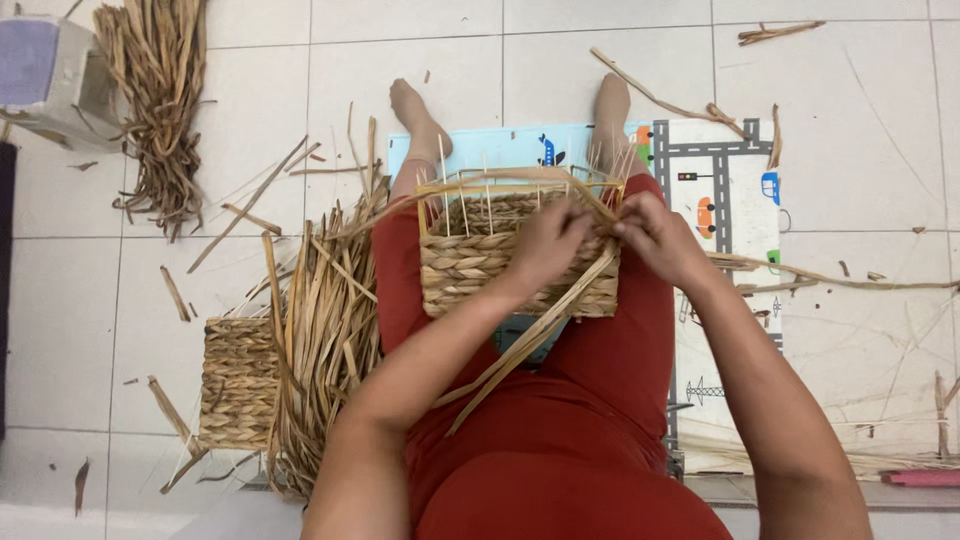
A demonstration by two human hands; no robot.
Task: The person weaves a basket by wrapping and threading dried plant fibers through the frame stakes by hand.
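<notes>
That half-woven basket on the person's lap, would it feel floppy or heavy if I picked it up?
Probably light: the basket is dried straw woven round a thin wire frame. It likely keeps its box shape, since the frame's thin uprights stand straight above the weave. The loose strands trailing below the left hand and right hand would likely flop and dangle.

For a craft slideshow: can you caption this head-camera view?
Both hands, left and right, work dried strands into a half-woven basket on the lap.
</notes>
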